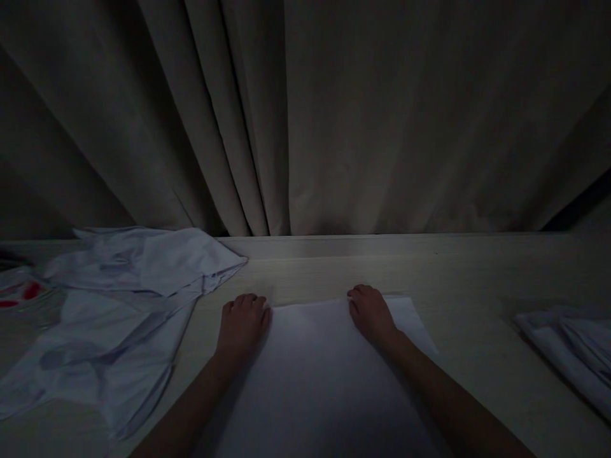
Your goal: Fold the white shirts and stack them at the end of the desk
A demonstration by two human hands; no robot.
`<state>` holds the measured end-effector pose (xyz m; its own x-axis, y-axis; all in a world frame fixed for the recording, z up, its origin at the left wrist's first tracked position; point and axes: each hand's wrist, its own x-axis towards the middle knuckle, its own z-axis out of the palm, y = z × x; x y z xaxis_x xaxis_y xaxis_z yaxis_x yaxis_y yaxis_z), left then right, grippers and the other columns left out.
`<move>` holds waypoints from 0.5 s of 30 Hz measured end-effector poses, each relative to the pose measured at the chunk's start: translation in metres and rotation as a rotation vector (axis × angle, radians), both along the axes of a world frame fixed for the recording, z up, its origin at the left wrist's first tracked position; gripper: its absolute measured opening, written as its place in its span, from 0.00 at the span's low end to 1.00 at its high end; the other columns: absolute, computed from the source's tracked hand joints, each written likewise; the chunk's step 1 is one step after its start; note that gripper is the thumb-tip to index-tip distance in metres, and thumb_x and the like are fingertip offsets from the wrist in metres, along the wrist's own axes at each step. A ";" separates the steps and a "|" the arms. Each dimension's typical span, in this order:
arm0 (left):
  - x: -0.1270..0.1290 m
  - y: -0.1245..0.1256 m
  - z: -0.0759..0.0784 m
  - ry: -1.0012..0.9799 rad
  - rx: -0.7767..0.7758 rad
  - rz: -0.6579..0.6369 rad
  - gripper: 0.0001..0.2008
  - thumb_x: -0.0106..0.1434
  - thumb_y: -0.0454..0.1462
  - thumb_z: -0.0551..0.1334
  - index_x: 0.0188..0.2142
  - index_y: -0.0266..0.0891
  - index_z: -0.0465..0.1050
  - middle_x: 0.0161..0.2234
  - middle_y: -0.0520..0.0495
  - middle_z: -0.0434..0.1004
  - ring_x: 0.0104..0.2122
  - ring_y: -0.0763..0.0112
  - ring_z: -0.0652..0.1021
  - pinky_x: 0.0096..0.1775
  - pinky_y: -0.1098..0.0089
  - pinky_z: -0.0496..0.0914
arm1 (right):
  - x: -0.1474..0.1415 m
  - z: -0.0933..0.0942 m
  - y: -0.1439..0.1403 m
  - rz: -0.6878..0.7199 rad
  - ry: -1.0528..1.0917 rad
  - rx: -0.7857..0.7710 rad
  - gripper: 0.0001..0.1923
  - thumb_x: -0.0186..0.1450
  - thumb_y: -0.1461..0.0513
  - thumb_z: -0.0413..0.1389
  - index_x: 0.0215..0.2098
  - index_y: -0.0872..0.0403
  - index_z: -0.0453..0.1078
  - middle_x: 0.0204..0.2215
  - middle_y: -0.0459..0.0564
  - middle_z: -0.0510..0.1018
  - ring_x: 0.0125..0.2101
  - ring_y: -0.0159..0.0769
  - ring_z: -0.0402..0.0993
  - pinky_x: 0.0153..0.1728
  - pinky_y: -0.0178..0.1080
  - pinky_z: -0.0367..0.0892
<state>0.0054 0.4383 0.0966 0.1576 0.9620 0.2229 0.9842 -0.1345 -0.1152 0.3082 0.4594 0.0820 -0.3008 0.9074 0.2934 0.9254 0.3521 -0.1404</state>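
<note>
A smooth white cloth [315,375] lies spread flat on the table before me, running down past the bottom of the view. My left hand [244,321] is closed at its far left corner, with the thumb along the edge. On the far edge, somewhat left of the far right corner, my right hand [372,312] pinches the cloth, its fingers curled inward. The light is dim, so the exact grip of the fingertips is hard to see.
Crumpled white cloths [109,324] lie in a loose heap on the left. A folded white stack [573,343] sits at the right edge. A clear plastic bag with red marks [28,292] is at far left. Long curtains [353,127] hang behind the pale table [468,286].
</note>
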 end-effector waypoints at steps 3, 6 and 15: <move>-0.011 -0.006 -0.001 0.002 -0.030 -0.018 0.18 0.66 0.42 0.44 0.41 0.40 0.71 0.43 0.42 0.75 0.46 0.57 0.72 0.45 0.56 0.61 | -0.015 -0.003 -0.001 0.133 0.053 -0.035 0.13 0.66 0.63 0.47 0.46 0.54 0.70 0.44 0.52 0.74 0.45 0.38 0.67 0.48 0.39 0.59; -0.024 -0.007 -0.011 -0.038 -0.067 0.024 0.18 0.66 0.40 0.44 0.46 0.41 0.69 0.46 0.42 0.75 0.47 0.59 0.72 0.46 0.57 0.62 | -0.023 -0.016 0.004 0.133 0.083 -0.073 0.12 0.66 0.63 0.48 0.45 0.54 0.70 0.44 0.52 0.75 0.45 0.38 0.67 0.48 0.40 0.60; -0.034 -0.032 -0.031 -0.126 -0.043 0.009 0.20 0.66 0.43 0.45 0.49 0.40 0.69 0.50 0.41 0.73 0.51 0.59 0.71 0.52 0.56 0.62 | -0.010 -0.032 -0.029 0.097 0.160 -0.040 0.16 0.66 0.60 0.49 0.50 0.54 0.69 0.50 0.54 0.73 0.51 0.41 0.65 0.54 0.44 0.58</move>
<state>-0.0290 0.4063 0.0659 0.1225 0.9722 0.1994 0.9916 -0.1281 0.0153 0.2984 0.4306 0.0504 -0.3395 0.8886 0.3084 0.8524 0.4293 -0.2986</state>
